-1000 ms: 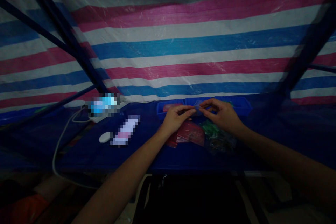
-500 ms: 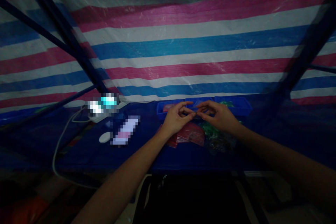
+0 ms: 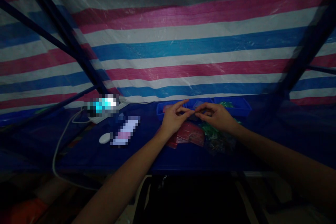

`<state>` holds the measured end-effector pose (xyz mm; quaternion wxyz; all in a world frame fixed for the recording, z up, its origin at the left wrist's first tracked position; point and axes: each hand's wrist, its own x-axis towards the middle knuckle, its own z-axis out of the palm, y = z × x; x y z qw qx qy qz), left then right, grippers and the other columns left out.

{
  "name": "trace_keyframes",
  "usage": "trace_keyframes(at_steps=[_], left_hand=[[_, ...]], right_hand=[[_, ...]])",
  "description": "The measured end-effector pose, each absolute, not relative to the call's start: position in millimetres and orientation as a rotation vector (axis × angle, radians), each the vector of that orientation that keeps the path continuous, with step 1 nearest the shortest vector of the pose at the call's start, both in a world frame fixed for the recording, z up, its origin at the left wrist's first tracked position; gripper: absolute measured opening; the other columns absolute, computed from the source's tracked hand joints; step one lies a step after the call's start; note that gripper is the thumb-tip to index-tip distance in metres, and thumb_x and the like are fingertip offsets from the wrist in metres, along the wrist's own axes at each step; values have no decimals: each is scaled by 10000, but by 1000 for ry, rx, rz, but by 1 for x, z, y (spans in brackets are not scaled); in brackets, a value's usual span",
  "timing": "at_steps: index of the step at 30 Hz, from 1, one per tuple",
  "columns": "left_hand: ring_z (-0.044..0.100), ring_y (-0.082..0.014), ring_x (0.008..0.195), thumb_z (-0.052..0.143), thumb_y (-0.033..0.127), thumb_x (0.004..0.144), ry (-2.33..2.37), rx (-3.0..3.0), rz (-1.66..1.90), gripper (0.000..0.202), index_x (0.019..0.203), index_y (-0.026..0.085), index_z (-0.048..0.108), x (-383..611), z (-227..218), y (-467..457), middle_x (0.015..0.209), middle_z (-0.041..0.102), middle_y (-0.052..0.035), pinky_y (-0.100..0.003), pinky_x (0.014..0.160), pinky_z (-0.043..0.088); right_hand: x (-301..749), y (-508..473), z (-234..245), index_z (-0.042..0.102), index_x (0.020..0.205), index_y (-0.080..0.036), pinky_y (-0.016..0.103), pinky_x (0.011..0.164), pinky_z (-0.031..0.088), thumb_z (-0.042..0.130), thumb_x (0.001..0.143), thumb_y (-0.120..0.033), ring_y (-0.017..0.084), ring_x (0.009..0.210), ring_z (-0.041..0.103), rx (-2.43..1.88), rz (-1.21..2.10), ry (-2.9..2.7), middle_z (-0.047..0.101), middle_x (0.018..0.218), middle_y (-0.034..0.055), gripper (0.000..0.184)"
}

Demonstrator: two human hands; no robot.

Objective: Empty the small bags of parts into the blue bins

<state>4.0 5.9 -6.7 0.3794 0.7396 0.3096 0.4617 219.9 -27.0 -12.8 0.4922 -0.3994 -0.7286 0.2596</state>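
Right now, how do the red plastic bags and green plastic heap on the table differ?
The red plastic bags lie fairly flat; the green plastic heap looks crumpled. The red plastic bags are nearer the left hand, the green plastic heap nearer the right hand. Both lie on the table.

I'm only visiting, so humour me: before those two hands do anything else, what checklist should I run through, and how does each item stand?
1. Both hands visible: ok. The left hand and right hand nearly meet in front of the blue trays.
2. Something held between them: cannot tell; too small and dark.
3. Red plastic close by: ok, lying on the table near the left hand.
4. Green plastic close by: ok, just by the right hand.
5. White cable away from the hands: ok, off to the left.
6. Light for fine work: probably not ok; the picture is dim.
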Motion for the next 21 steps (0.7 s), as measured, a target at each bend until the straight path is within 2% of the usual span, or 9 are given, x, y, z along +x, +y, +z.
trace_keyframes(at_steps=[4, 7, 10, 14, 18, 19, 21], left_hand=[[724, -183, 943, 615, 460, 990, 820, 1919, 1293, 500, 1413, 196, 583, 4, -3, 3, 1134, 767, -92, -240, 700, 547], [712, -181, 966, 584, 460, 1008, 874, 1966, 1327, 464, 1390, 197, 593, 3, -2, 3, 1110, 759, -85, -227, 693, 530], [710, -186, 966, 573, 449, 1016, 913, 2018, 1316, 427, 1366, 208, 610, 1, -2, 3, 1081, 761, -78, -245, 722, 532], [707, -193, 959, 530, 434, 1037, 921, 2077, 1326, 388, 1345, 215, 618, 0, 1, 2, 1050, 756, -69, -282, 792, 542], [705, -199, 964, 497, 411, 1052, 908, 2157, 1337, 365, 1326, 205, 622, 0, 4, -2, 1034, 747, -75, -313, 864, 537], [705, -200, 964, 494, 406, 1053, 907, 2180, 1335, 362, 1325, 205, 622, 0, 4, -3, 1037, 747, -76, -316, 864, 537], [704, -202, 964, 499, 396, 1050, 900, 2223, 1332, 355, 1322, 206, 625, 1, 5, -5, 1039, 746, -74, -317, 866, 537]], right_hand=[[229, -26, -5, 740, 1006, -233, 384, 798, 591, 680, 915, -304, 228, 859, 722, -1021, 270, -1799, 772, 988, 52, 130], [239, -19, -2, 730, 1041, -228, 435, 879, 559, 610, 947, -221, 261, 939, 685, -1040, -73, -1838, 741, 1038, 83, 153], [245, -10, -4, 723, 1061, -214, 503, 982, 515, 605, 959, -234, 318, 1085, 635, -1064, -258, -1952, 719, 1096, 118, 157], [241, -12, -6, 714, 1105, -209, 526, 1018, 491, 652, 954, -308, 330, 1115, 611, -1027, -246, -2114, 711, 1114, 125, 192], [228, -33, -5, 691, 1180, -227, 463, 1006, 510, 669, 960, -408, 283, 1109, 621, -815, 27, -2363, 715, 1111, 95, 286], [223, -39, -5, 694, 1182, -238, 462, 1014, 507, 694, 939, -450, 279, 1108, 621, -768, 89, -2415, 710, 1115, 88, 322], [216, -49, -7, 689, 1228, -232, 466, 1024, 507, 784, 828, -569, 296, 1150, 598, -714, 166, -2471, 675, 1191, 109, 532]])
